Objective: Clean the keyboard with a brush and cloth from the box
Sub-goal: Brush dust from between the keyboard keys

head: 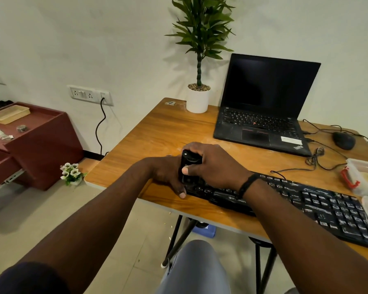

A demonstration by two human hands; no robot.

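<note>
Both hands meet at the left end of the keyboard (pixel 319 206), close to the desk's (pixel 157 132) near-left edge. Right hand (pixel 212 164) is closed over a black brush (pixel 187 164), fingers curled across its top and thumb pressed on its near side, with the brush standing on the keyboard's leftmost keys. Left hand (pixel 168 175) lies beside it, gripping the keyboard's left end, its thumb tip resting on the wood at the keyboard's near corner. A dark band circles the right wrist.

Going down in size: the wooden desk carries everything. An open black laptop (pixel 263 107) with a dark screen stands toward the far right of the desk. The black keyboard runs slantwise along the near edge toward the right, its keys streaked with pale dust. A potted plant (pixel 198 96) in a white pot stands at the far edge, just left of the laptop. A clear plastic box (pixel 363 177) with a red clip sits at the right edge, beyond the keyboard; something pale lies inside, but I cannot tell whether it is the cloth. A black mouse (pixel 343 140) rests to the right of the laptop, its cable looped between laptop and keyboard.
</note>
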